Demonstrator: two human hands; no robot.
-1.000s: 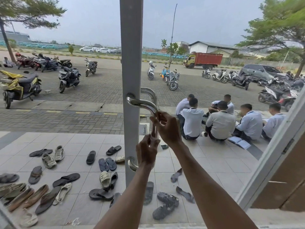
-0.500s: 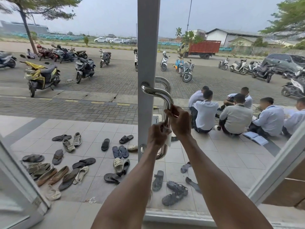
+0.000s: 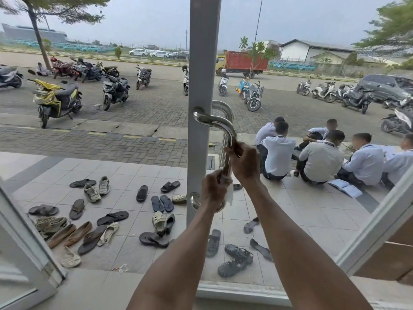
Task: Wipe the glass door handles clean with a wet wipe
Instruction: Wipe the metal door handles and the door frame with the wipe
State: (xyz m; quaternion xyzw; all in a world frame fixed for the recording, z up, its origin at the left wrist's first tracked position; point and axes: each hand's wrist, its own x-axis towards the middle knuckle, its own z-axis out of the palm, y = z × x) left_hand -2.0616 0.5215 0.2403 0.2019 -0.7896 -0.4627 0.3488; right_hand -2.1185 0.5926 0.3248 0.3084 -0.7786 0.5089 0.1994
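A polished steel door handle (image 3: 220, 125) curves out from the grey door frame (image 3: 201, 63) and runs down its right side. A matching handle (image 3: 226, 109) shows behind the glass. My right hand (image 3: 244, 163) grips the vertical bar of the near handle at mid height. Just below it, my left hand (image 3: 214, 189) is curled round the lower part of the bar. A white wet wipe (image 3: 229, 194) hangs out from under my left hand against the bar. The handle's lower end is partly hidden by my left hand.
Through the glass, several sandals and shoes (image 3: 107, 218) lie on the tiled porch. Several people (image 3: 321, 157) sit on the step at the right. Motorbikes (image 3: 55, 99) stand parked beyond. Another door's frame (image 3: 26, 249) slants in at the lower left, a further frame (image 3: 380, 220) at the right.
The view has swung so the door frame sits further right in the picture. Both hands stay on the handle's bar, the left slightly lower with the wipe showing beneath it.
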